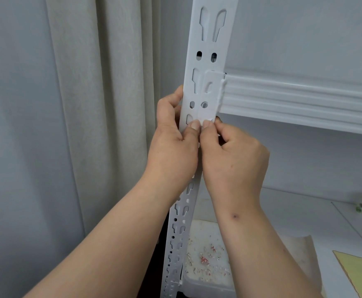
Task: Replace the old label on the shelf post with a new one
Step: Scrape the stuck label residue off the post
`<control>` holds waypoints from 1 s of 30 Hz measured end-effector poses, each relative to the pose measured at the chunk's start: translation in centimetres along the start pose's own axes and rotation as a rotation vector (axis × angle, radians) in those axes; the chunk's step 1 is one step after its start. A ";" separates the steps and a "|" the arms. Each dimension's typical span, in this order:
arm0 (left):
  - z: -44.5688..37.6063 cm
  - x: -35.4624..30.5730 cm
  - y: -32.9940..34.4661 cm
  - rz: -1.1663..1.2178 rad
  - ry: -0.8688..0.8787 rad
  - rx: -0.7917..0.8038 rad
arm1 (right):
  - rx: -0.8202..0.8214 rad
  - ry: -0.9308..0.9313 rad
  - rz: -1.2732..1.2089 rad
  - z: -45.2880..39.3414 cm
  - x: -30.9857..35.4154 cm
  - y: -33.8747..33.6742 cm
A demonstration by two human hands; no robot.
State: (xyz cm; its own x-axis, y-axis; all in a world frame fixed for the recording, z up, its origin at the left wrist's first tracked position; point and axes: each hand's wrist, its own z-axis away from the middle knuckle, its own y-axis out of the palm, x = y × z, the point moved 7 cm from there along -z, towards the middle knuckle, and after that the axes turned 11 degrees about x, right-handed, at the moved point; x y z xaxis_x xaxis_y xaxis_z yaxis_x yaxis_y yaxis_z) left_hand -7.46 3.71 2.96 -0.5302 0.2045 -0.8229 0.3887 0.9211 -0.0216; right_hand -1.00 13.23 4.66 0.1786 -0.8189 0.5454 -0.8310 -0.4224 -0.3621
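Head view: a white slotted post (206,61) ran from the top centre of the frame down to the lower centre, with a white shelf beam (294,100) joining it at the middle right. Both hands met at the post in mid-frame. The left hand (173,145) wrapped the post's left edge, thumb pressed on its face. The right hand (233,155) was curled tight just beside it, thumb tip next to the left thumb, pinching at something small and white at the post face; whether that was the label could not be told. A grey curtain (79,104) hung at the left. At the lower centre sat a white tray (206,276) speckled with scraps, and a yellow sheet (360,274) lay at the lower right.
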 end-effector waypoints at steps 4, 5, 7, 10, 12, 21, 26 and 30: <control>0.0 0.1 0.0 0.009 -0.002 0.007 | -0.018 -0.004 0.026 0.1 0.0 -0.1; 0.0 0.1 0.0 0.009 -0.001 0.009 | -0.025 -0.008 0.032 0.1 0.0 -0.1; 0.0 0.2 0.0 0.010 -0.002 0.007 | -0.037 -0.021 0.033 0.1 0.2 -0.1; 0.0 0.3 -0.1 0.005 -0.009 -0.002 | -0.056 -0.040 0.033 0.2 0.3 -0.2; 0.0 0.2 -0.1 -0.007 -0.014 -0.002 | -0.061 -0.047 0.031 0.2 0.4 -0.2; 0.1 -0.2 0.0 -0.018 -0.004 -0.002 | 0.014 -0.028 -0.016 0.1 0.0 -0.1; 0.1 0.0 0.0 -0.008 -0.010 0.004 | 0.008 0.042 -0.074 -0.1 -0.6 0.0; 0.1 0.1 0.0 -0.021 -0.006 0.002 | -0.020 0.066 -0.091 -0.1 -0.6 0.1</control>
State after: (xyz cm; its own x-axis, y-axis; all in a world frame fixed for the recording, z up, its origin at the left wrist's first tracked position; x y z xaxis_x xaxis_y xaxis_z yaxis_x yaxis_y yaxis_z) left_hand -7.52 3.68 2.81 -0.5341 0.1831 -0.8254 0.3791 0.9245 -0.0402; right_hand -1.25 13.72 4.36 0.2194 -0.7501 0.6239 -0.8235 -0.4853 -0.2938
